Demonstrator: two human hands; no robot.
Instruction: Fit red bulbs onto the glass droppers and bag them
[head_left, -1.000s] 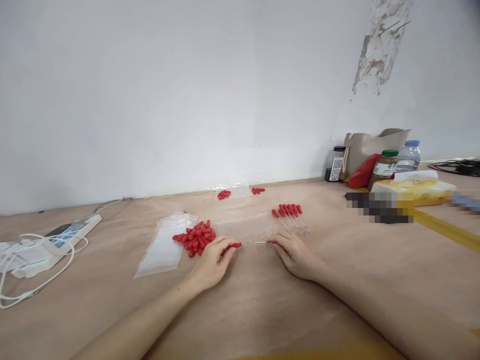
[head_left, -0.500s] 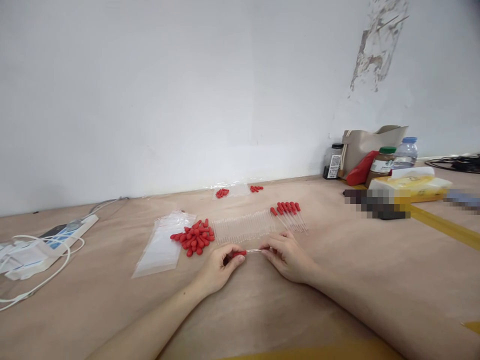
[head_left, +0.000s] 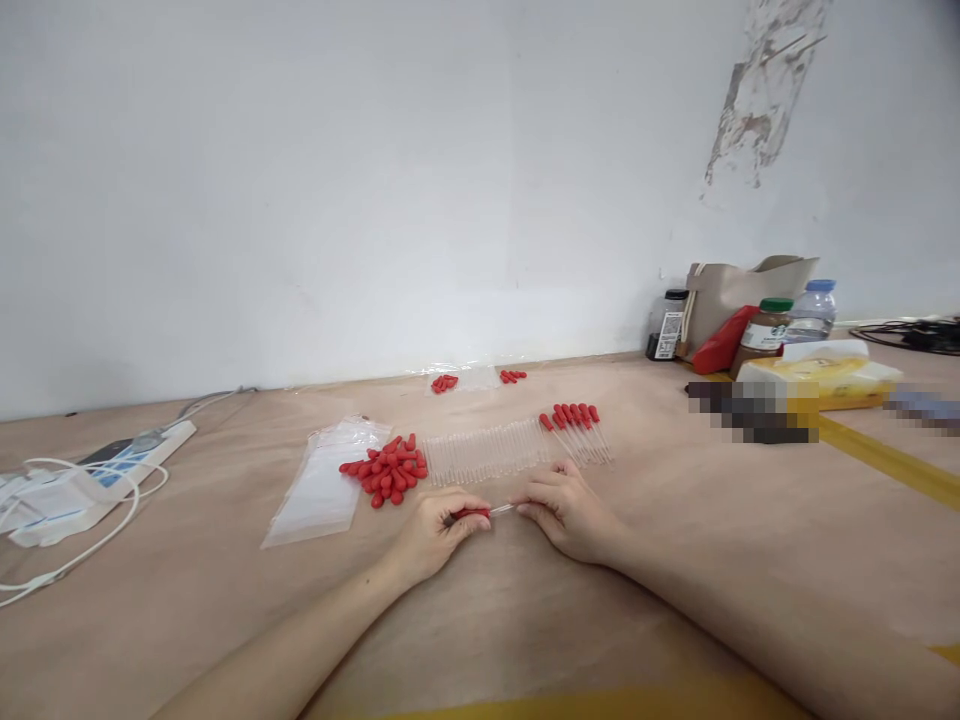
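Observation:
My left hand pinches a red rubber dropper bulb, its opening turned toward the right. A clear glass dropper tube runs from the bulb into the fingers of my right hand, which are closed on it. How deep the tube sits in the bulb I cannot tell. Just beyond my hands lies a row of clear glass tubes. Left of that row is a heap of red bulbs. At its right end lie several droppers with red bulbs fitted.
Clear plastic bags lie left of the heap. Near the wall is another bag with small groups of red bulbs. A power strip with cables is at left. Bottles, a beige bag and a tissue pack stand at right.
My right hand has shifted slightly left toward the left hand, so less of the tube shows between them. The tube now tilts a little more.

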